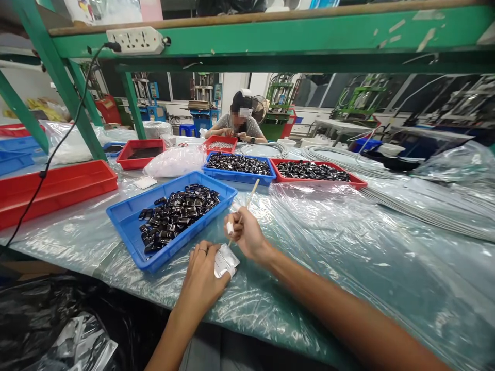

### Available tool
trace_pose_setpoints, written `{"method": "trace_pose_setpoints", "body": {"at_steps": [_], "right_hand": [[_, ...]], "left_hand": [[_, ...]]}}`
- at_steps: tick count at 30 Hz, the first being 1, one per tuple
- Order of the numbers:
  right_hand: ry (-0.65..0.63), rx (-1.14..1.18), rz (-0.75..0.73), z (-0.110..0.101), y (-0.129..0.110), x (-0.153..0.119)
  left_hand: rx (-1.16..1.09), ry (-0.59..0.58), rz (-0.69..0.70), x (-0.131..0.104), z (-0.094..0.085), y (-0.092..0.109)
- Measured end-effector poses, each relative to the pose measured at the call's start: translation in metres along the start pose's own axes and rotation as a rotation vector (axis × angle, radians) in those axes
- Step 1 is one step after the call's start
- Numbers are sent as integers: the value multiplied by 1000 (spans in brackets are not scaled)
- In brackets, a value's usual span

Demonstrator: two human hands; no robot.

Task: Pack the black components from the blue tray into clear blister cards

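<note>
My left hand (203, 270), with a ring and a white wrap on the thumb, grips a small white-and-silver packet (224, 262) on the plastic-covered table. Just right of it, my right hand (243, 232) is closed round a thin wooden stick (254, 191), whose lower end comes down at the packet's upper edge. White wraps show on fingers of my right hand. Beyond my left hand lies a blue tray (127, 226) holding many small black parts (180, 212).
A blue tray (240, 176) and a red tray (358, 183) of black parts lie behind. Left stands a red tray (58, 185). Coiled cable (425, 211) lies right. A green shelf beam (270, 36) crosses above. A person (240, 121) sits opposite. Below left are silver packets (83, 342).
</note>
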State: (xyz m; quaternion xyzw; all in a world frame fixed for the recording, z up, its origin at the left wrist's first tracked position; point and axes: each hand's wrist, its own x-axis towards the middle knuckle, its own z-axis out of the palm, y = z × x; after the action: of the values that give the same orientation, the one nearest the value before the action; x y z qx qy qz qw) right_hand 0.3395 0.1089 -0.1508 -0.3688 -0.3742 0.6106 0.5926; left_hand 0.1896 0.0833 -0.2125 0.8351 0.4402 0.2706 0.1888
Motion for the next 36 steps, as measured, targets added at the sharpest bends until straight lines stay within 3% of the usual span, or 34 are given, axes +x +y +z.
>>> {"method": "trace_pose_setpoints", "body": {"at_steps": [5, 8, 15, 21, 28, 36], "right_hand": [[72, -61, -67, 8, 37, 16], [2, -128, -114, 6, 48, 11], [-112, -174, 4, -11, 32, -37], [-76, 43, -57, 5, 12, -21], [-71, 4, -52, 25, 43, 8], [-104, -107, -56, 26, 60, -6]], "left_hand": [[-20, -24, -23, 1, -2, 0], [-35, -18, -40, 1, -4, 2], [-11, -25, -29, -2, -2, 3], [124, 71, -53, -13, -14, 3], [94, 44, -73, -21, -18, -3], [128, 74, -61, -21, -15, -6]]}}
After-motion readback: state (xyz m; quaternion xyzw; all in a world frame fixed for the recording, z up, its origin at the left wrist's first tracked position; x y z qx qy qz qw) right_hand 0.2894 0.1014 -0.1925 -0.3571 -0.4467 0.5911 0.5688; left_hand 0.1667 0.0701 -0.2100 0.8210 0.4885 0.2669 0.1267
